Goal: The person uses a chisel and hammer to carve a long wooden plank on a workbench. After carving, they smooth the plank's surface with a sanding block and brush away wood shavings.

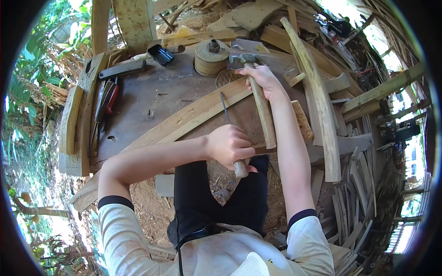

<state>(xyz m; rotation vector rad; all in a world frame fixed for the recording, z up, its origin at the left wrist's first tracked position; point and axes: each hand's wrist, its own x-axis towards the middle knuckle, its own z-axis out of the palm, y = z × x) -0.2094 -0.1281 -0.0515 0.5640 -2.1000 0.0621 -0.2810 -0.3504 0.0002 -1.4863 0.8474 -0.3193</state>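
From my end I have the left hand (231,146) wrapped around the handle of a wooden-handled chisel (241,169) by the near edge of the workbench (161,99); its thin blade points toward the far edge, over a curved wooden plank (198,112). I can't tell whether the tip touches the wood. The right hand (263,80) is curled around a hammer (264,117), high up by the head, toward the far right corner, with the handle slanting to the near edge. The plank runs diagonally, its lower end seeming to jut past the near left corner. I'd judge this a readying step, both tools in grip. To my eye, the next move calls for seating the chisel on the plank and gripping the hammer lower.
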